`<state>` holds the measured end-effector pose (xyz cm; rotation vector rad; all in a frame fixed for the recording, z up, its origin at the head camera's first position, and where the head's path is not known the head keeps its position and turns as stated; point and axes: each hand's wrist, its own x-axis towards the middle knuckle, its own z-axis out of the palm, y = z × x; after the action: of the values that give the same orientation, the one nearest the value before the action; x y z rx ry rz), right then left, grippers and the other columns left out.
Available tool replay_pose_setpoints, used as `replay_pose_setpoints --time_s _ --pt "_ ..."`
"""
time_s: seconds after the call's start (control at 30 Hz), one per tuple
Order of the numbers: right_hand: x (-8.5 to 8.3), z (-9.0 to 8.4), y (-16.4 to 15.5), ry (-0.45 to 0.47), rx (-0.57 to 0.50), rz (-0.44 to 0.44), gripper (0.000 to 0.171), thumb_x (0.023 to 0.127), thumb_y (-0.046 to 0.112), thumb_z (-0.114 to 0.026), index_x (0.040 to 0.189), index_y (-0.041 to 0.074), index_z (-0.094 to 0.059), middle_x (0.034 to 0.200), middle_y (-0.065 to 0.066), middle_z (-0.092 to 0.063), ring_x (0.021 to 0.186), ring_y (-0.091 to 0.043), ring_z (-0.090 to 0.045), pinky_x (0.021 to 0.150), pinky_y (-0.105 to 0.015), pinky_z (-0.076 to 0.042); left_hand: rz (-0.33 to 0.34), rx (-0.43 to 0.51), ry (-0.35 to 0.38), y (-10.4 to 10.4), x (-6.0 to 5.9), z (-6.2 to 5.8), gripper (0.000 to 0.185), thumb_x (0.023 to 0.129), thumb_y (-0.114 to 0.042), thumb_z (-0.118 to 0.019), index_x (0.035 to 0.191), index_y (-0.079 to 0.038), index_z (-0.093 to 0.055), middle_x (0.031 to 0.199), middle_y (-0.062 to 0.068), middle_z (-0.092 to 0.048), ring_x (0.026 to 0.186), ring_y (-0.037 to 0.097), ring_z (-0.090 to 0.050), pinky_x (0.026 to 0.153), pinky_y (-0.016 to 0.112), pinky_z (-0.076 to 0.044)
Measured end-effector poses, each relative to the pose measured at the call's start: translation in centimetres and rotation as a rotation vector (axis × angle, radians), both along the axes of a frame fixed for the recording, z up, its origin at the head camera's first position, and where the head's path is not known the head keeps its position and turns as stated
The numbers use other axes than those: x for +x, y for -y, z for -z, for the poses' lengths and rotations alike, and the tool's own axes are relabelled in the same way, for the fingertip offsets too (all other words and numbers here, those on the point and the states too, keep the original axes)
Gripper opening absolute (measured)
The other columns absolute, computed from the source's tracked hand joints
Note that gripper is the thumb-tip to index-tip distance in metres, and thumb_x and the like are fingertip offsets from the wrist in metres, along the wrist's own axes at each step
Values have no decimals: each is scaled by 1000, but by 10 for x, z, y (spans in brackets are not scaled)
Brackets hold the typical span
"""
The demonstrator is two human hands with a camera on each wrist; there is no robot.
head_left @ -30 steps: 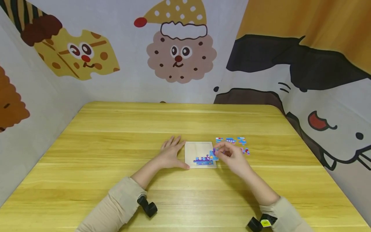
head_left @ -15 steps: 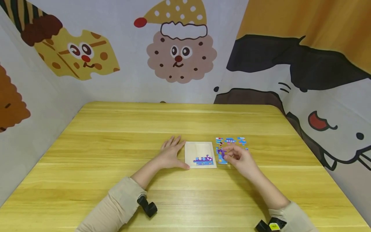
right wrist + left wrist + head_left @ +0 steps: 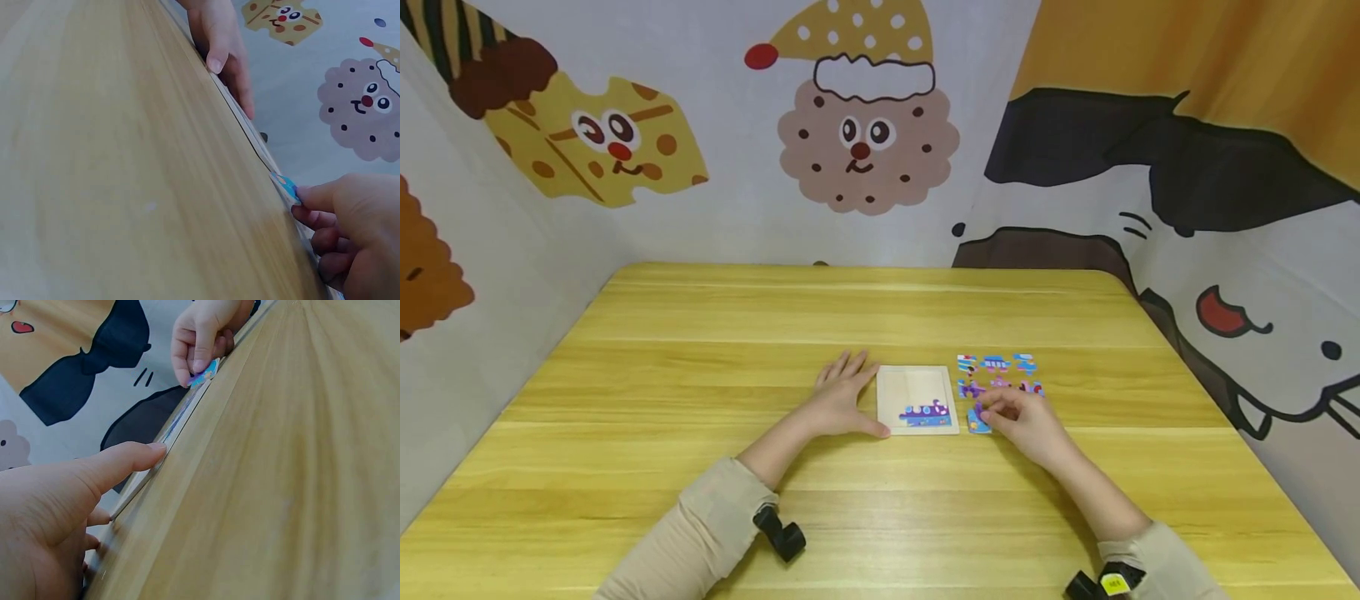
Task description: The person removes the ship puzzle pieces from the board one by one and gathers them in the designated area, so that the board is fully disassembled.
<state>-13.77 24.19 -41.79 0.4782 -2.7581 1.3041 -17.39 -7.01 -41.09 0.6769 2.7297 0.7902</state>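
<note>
A square wooden puzzle tray [image 3: 898, 387] lies mid-table, with joined blue and purple puzzle pieces along its lower right part. My left hand [image 3: 844, 404] rests at the tray's left side, fingers spread, thumb on the near left corner. In the left wrist view that thumb [image 3: 140, 455] lies along the tray's edge. Just right of the tray, my right hand [image 3: 1026, 421] pinches a blue and purple puzzle piece [image 3: 977, 422] between thumb and fingers. The right wrist view shows the puzzle piece [image 3: 285, 184] tilted at the fingertips, close over the table.
Loose puzzle pieces [image 3: 996, 363] lie in rows on the table right of the tray, beyond my right hand. The wooden table [image 3: 737, 308] reaches back to a curtain [image 3: 715, 233] printed with cartoon figures.
The right hand has moved from the tray's right edge to the right, then slightly nearer, carrying the puzzle piece with it. The left hand has stayed at the tray.
</note>
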Motion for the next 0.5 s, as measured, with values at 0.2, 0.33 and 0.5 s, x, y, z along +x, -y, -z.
replay_pose_setpoints --time_s 0.2,0.33,0.5 --pt "-2 1 4 -104 122 -10 15 84 5 -72 99 4 -71 82 4 -68 69 -11 -57 61 -26 -50 -4 2 -2 0 0 0 107 69 -53 -80 151 -8 -27 158 14 -7 143 36 4 111 55 3" --pt "-2 -1 6 -160 228 -13 13 84 6 -73 97 7 -73 79 8 -64 71 -10 -55 63 -28 -48 -5 0 -5 0 0 0 107 69 -54 -79 151 -8 -27 158 14 -7 143 36 4 111 55 2" --pt "-1 0 5 -194 274 -12 13 83 6 -73 97 8 -74 78 9 -62 71 -10 -52 62 -29 -46 -4 -7 -8 -1 0 1 107 69 -55 -79 151 -9 -27 158 14 -7 143 36 3 111 55 2"
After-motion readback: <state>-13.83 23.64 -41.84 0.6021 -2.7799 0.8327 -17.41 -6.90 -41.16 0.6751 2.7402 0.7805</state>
